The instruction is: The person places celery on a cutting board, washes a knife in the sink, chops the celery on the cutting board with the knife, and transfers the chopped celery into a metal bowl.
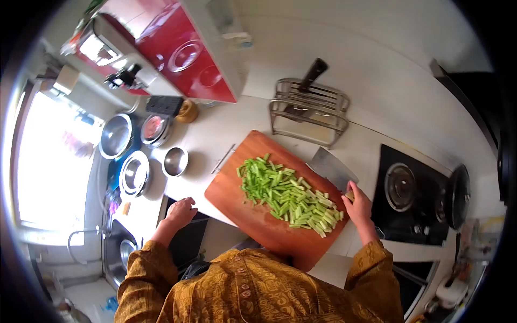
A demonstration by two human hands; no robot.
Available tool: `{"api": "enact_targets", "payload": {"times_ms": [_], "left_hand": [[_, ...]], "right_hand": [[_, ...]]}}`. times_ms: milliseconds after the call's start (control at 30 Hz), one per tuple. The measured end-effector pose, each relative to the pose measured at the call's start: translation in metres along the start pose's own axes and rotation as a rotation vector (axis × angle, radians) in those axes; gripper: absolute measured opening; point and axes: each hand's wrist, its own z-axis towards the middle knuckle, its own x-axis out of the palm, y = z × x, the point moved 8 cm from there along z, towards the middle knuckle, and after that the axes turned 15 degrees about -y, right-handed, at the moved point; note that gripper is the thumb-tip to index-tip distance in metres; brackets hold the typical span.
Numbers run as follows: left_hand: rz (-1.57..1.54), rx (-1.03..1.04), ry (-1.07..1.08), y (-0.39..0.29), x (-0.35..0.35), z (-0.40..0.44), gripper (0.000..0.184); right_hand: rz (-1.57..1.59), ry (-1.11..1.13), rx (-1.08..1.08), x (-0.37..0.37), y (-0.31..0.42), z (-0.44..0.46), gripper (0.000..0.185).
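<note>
Right of chopped greens [291, 195] on board [231, 189], right hand [360, 204] is gripping knife [331, 168].
Left hand [181, 211] is hovering left of board, fingers released.

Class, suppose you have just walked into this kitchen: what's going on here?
A person's right hand grips a cleaver by its handle, the blade at the far edge of a wooden cutting board. Chopped green stalks lie spread across the board. The left hand holds nothing visible, off the board's left side.
</note>
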Motion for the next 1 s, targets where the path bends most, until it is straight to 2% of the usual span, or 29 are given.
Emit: {"api": "enact_targets", "payload": {"times_ms": [200,300,367,500,533,567,600,700,767,833,867,900,967,1000], "left_hand": [[0.066,-0.195,0.090,0.034,-0.015,-0.045,0.029],[0.069,-0.277,0.122,0.051,-0.018,-0.056,0.030],[0.036,-0.218,0.037,0.055,-0.024,-0.055,0.029],[-0.026,-0.229,-0.035,0.087,-0.021,-0.051,0.028],[-0.041,-0.224,-0.045,0.097,-0.019,-0.047,0.028],[-0.105,-0.283,-0.048,0.114,-0.015,-0.044,0.027],[-0.169,-0.337,-0.046,0.132,-0.010,-0.042,0.027],[-0.338,-0.322,-0.067,0.185,0.006,-0.024,0.026],[-0.470,-0.364,-0.121,0.216,0.013,-0.018,0.027],[-0.450,-0.368,-0.122,0.245,0.020,-0.012,0.027],[-0.529,-0.372,-0.107,0.262,0.029,-0.009,0.027],[-0.562,-0.364,-0.101,0.280,0.045,-0.005,0.027],[-0.718,-0.484,-0.047,0.306,0.059,-0.010,0.026],[-0.758,-0.501,-0.087,0.314,0.054,-0.012,0.025]], "right_hand": [[0.087,0.029,-0.114,0.006,0.074,0.009,0.060],[0.289,0.062,-0.194,0.018,0.136,0.004,0.062],[0.289,0.229,-0.177,0.041,0.171,-0.013,0.058],[0.411,0.353,-0.233,0.072,0.246,-0.051,0.058],[0.397,0.441,-0.151,0.085,0.258,-0.062,0.058],[0.509,0.363,-0.189,0.091,0.275,-0.069,0.056],[0.546,0.377,-0.160,0.102,0.286,-0.075,0.056],[0.608,0.357,0.013,0.137,0.316,-0.094,0.052],[0.572,0.333,-0.004,0.160,0.340,-0.101,0.053],[0.461,0.235,0.169,0.181,0.347,-0.109,0.055],[0.506,0.145,0.118,0.194,0.351,-0.115,0.056],[0.502,0.164,0.101,0.208,0.358,-0.120,0.056],[0.523,0.120,0.324,0.231,0.348,-0.131,0.056],[0.421,0.078,0.305,0.236,0.345,-0.133,0.058]]}}
